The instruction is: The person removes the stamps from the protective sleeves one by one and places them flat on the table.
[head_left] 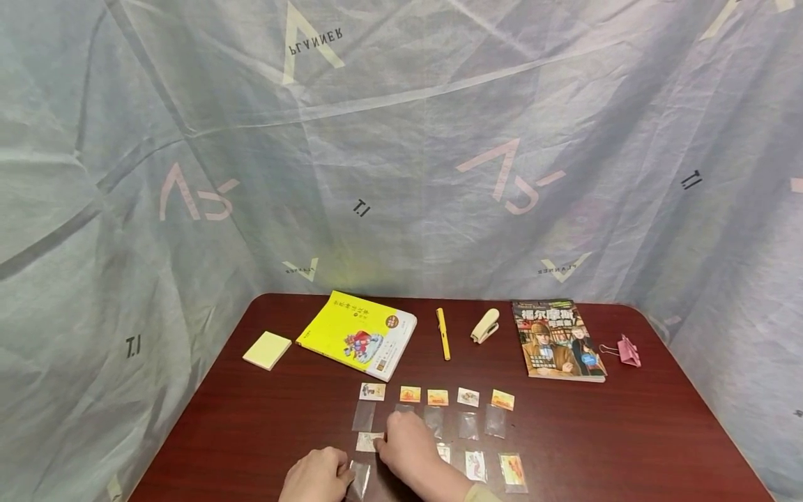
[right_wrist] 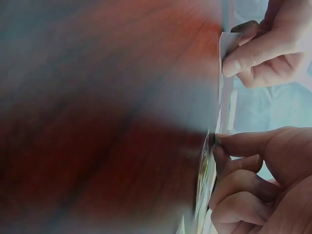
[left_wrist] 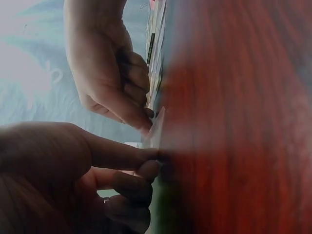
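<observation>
My left hand (head_left: 318, 475) is at the table's front, thumb and forefinger pinching the edge of a small clear plastic bag (head_left: 360, 480). Beyond it lies a pale small picture card (head_left: 366, 442), its right end between the thumb and forefinger of my right hand (head_left: 410, 446). The left wrist view has both sets of fingertips close together, low over the table, with clear plastic (left_wrist: 157, 127) between them. Farther back is a row of small picture cards, such as the orange one (head_left: 410, 394), with clear bags (head_left: 468, 425) in front of them.
Several bagged cards (head_left: 513, 470) lie to the right of my right hand. Along the back are sticky notes (head_left: 266, 350), a yellow book (head_left: 351, 335), a yellow pen (head_left: 443, 335), a cream stapler (head_left: 485, 326), a comic-style book (head_left: 558, 341) and a pink binder clip (head_left: 627, 351).
</observation>
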{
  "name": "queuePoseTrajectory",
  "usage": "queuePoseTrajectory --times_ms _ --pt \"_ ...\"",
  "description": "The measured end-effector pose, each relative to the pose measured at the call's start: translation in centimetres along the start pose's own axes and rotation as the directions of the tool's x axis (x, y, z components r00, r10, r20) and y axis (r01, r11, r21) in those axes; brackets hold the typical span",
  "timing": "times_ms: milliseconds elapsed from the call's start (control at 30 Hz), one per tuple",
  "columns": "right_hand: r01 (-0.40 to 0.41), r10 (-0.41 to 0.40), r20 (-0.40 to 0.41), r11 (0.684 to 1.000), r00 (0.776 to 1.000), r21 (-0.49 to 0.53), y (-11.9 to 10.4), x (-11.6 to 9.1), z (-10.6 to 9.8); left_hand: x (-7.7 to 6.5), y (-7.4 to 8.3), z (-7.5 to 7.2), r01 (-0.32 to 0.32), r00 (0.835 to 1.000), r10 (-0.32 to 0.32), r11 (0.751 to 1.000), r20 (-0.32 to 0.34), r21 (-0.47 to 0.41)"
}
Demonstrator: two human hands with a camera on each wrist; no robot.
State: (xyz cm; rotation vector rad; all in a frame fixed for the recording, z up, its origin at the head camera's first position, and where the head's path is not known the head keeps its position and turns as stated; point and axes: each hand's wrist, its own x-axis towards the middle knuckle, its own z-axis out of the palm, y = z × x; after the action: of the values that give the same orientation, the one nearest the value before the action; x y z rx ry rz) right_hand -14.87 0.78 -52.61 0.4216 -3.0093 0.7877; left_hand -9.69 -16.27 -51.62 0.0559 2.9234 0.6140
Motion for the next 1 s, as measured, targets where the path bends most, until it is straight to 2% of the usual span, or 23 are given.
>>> queuePoseTrajectory --times_ms 267,500,700,800,1000 --pt "-0.012 0.012 -0.019 1.000 1.000 -0.014 0.3 0.3 0.2 0.0 -0.2 0.0 -0.035 0.999 0.035 0.999 -0.006 -0.010" --pt "-0.018 0.020 -0.024 0.997 1.000 0.080 1.2 -0.2 -1.0 0.4 0.1 -0.4 -0.023 1.000 0.023 0.999 0.001 -0.023" --pt "-0.020 0.029 -0.064 0.992 0.998 0.128 3.2 -1.0 -3.2 0.9 2.3 -0.3 -0.090 0.994 0.091 0.996 -0.064 0.023" --pt "-0.041 0.049 -0.054 0.988 0.997 0.148 4.2 -1.6 -4.2 1.3 3.8 0.0 -0.128 0.987 0.135 0.989 -0.092 0.076" --pt "-0.110 0.114 -0.007 0.969 0.993 0.222 5.6 -2.7 -5.2 2.2 6.2 1.7 -0.169 0.969 0.202 0.963 -0.146 0.208"
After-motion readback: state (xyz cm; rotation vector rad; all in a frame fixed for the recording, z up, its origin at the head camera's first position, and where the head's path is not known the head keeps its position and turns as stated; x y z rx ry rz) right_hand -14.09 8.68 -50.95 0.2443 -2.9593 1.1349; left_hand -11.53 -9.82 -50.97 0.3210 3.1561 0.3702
